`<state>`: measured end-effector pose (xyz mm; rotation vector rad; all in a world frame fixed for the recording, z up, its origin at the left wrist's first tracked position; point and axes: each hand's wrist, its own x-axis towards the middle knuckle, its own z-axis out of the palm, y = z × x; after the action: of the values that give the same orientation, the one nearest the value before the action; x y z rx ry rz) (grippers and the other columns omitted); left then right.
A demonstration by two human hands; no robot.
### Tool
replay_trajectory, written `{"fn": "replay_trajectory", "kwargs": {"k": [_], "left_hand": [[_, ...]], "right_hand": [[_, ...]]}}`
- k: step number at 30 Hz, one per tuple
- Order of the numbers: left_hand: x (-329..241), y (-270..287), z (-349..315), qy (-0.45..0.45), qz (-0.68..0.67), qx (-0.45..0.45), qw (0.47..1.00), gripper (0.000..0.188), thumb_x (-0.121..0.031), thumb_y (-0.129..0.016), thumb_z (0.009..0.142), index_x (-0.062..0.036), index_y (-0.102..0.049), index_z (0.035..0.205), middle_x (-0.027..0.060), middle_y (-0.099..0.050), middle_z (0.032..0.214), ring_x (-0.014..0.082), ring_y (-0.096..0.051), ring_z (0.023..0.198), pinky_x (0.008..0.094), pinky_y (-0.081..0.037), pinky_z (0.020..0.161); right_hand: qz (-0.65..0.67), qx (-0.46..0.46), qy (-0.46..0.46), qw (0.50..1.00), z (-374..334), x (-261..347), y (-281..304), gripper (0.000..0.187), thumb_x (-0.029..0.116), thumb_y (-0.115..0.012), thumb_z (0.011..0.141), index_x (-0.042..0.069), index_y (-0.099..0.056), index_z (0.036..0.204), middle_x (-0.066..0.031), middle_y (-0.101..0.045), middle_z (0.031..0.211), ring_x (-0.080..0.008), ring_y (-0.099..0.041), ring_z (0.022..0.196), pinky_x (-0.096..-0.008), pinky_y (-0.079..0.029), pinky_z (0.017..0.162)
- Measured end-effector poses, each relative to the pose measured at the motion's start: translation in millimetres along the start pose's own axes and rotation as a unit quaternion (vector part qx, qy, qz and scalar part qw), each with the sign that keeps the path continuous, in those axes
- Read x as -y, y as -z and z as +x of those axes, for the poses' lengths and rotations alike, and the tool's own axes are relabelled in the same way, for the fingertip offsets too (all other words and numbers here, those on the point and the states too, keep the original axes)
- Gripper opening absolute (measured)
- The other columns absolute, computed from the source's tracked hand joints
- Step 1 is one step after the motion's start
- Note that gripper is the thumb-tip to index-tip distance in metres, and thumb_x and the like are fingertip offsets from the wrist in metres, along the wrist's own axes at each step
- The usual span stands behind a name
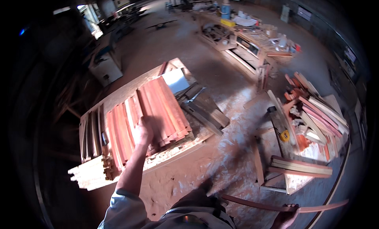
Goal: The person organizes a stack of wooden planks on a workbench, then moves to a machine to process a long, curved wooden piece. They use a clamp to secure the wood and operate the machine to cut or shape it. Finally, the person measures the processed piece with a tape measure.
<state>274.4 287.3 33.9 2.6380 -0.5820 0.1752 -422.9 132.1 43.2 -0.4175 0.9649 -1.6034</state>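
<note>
Reddish wooden strips (164, 104) lie side by side in a stack on a board-topped table (179, 150) at the left. My left hand (143, 132) is over the near part of the stack, its fingers closed round one strip (138, 104) that stands slightly proud of the others. The fingertips are partly hidden and a little blurred. Low at the right, my right hand (287, 218) grips a long, thin reddish wooden strip (252, 204), held out sideways beside my body. Its fingers curl over the strip's upper edge.
Dark strips (91, 134) and pale wood pieces (89, 173) flank the stack. Grey boards (203, 112) lie at its right. A second table at the right bears offcuts (316, 126) and a yellow tape measure (284, 135). Beyond stands a cluttered workbench (252, 39). Dust covers the floor (221, 162).
</note>
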Motion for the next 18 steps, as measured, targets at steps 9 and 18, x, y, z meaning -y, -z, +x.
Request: {"fn": "replay_trajectory", "kwargs": {"k": [9,18], "left_hand": [[6.6,-25.3,68.5,-0.099,-0.061,0.051,0.992,0.048,-0.031,-0.053,0.095,-0.0019,-0.052,0.133,0.0261,-0.062,0.119,0.0397,-0.060,0.113,0.0480,-0.046,0.099],[-207.1,-63.7,-11.6,-0.279,-0.213,0.190,0.917,0.053,-0.024,-0.061,0.090,0.0007,-0.048,0.135,0.0248,-0.060,0.120,0.0361,-0.059,0.113,0.0438,-0.047,0.098]], "right_hand": [[-0.019,-0.079,0.053,0.995,-64.6,29.4,-33.1,0.020,0.027,-0.059,0.098,0.008,-0.056,0.095,-0.0091,-0.061,0.084,-0.0252,-0.063,0.078,-0.0418,-0.054,0.074],[-0.028,-0.171,0.110,0.979,-158.4,26.5,30.0,0.020,0.025,-0.060,0.097,0.005,-0.059,0.097,-0.0113,-0.066,0.087,-0.0236,-0.066,0.084,-0.0387,-0.055,0.078]]}}
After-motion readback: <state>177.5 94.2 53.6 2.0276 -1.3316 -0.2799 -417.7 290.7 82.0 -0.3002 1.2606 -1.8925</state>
